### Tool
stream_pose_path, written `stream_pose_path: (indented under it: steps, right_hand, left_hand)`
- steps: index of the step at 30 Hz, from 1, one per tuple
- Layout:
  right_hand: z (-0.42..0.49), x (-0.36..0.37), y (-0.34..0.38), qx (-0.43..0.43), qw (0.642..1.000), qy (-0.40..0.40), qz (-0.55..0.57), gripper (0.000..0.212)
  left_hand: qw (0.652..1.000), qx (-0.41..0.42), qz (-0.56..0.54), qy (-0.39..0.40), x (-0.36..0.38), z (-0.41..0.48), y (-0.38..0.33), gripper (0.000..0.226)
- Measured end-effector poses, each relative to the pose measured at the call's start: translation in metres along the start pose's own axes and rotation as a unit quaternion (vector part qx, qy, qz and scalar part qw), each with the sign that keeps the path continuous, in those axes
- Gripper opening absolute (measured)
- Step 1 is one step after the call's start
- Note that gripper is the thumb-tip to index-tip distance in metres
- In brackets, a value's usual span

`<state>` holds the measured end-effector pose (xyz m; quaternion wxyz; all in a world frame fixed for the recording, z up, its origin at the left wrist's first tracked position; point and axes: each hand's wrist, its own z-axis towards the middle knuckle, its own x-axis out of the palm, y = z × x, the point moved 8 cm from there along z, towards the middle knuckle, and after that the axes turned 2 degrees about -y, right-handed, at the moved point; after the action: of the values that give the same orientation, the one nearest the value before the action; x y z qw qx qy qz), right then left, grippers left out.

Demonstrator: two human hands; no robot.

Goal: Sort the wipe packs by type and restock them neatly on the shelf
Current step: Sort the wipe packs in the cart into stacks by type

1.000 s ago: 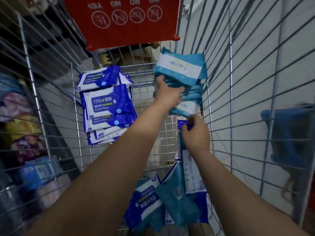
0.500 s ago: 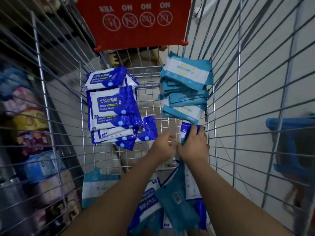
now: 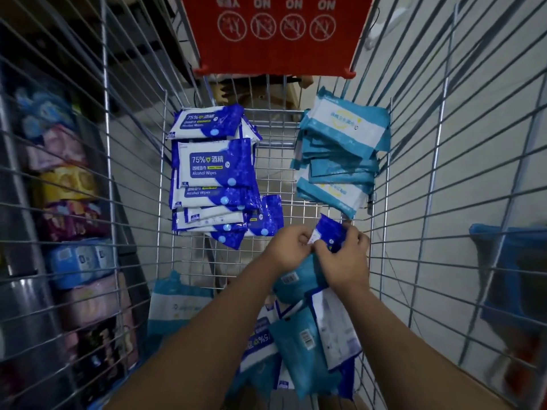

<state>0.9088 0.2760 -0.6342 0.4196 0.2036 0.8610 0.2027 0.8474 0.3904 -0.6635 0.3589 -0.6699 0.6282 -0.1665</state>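
Alcohol-wipe stack [image 3: 213, 170] lies left of second stack [image 3: 340, 149] in cart [image 3: 275, 179].

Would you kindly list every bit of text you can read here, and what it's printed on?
"75% 酒精", "Alcohol Wipes": front dark blue pack.
"Alcohol Wipes": pack just below it.
"NO" three times, upside down: red sign.
"75%", upside down: loose blue pack by the forearms.
Teal packs: yellow print too blurred.
Held blue pack: print unreadable.
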Motion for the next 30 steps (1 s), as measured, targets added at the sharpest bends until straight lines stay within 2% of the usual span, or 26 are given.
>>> stream_pose_path:
  steps: [4,5,6,8,10,12,13,15,17,20,24,26,30]
  right_hand:
    - [-0.001,0.002,0.008,-0.023,0.999,0.006,-0.038,0.078]
    - [-0.002,0.003,0.012,-0.037,0.998,0.008,-0.043,0.079]
    - [-0.003,0.003,0.015,-0.045,0.998,0.009,-0.045,0.077]
    - [-0.004,0.006,0.017,-0.05,0.996,0.013,-0.068,0.071]
    - [-0.005,0.011,0.015,-0.048,0.985,0.041,-0.159,0.063]
    - [-0.01,0.016,0.01,-0.047,0.963,0.082,-0.252,0.056]
    - [-0.013,0.017,0.008,-0.046,0.954,0.097,-0.281,0.055]
    - [-0.019,0.019,0.004,-0.046,0.938,0.123,-0.321,0.059]
    - [-0.023,0.022,-0.001,-0.042,0.93,0.143,-0.337,0.067]
    - [-0.027,0.022,-0.011,-0.028,0.929,0.147,-0.338,0.08]
    - [-0.035,0.022,-0.02,0.033,0.924,0.143,-0.354,0.105]
    - [-0.039,0.025,-0.021,0.056,0.924,0.157,-0.345,0.103]
    - [-0.035,0.02,-0.019,0.08,0.963,0.131,-0.22,0.081]
  left_hand:
    - [0.986,0.07,0.124,-0.091,-0.032,-0.018,-0.032,0.016]
    - [0.98,0.093,0.122,-0.124,-0.043,-0.026,-0.044,0.015]
    - [0.979,0.103,0.081,-0.156,-0.057,-0.035,-0.052,0.011]
    - [0.967,0.1,-0.077,-0.221,-0.088,-0.051,-0.062,0.005]
    - [0.922,0.079,-0.242,-0.291,-0.121,-0.061,-0.059,0.008]
    - [0.859,0.054,-0.394,-0.321,-0.144,-0.059,-0.044,0.008]
    - [0.836,0.039,-0.435,-0.333,-0.153,-0.055,-0.034,0.009]
    - [0.818,-0.008,-0.45,-0.358,-0.164,-0.046,-0.009,0.015]
    - [0.82,-0.051,-0.433,-0.37,-0.17,-0.04,0.012,0.017]
    - [0.846,-0.071,-0.383,-0.366,-0.176,-0.035,0.024,0.01]
    - [0.891,-0.08,-0.267,-0.358,-0.171,-0.042,0.027,0.031]
    - [0.925,-0.05,-0.177,-0.333,-0.161,-0.048,0.021,0.032]
    - [0.96,-0.002,-0.087,-0.266,-0.131,-0.058,0.02,0.026]
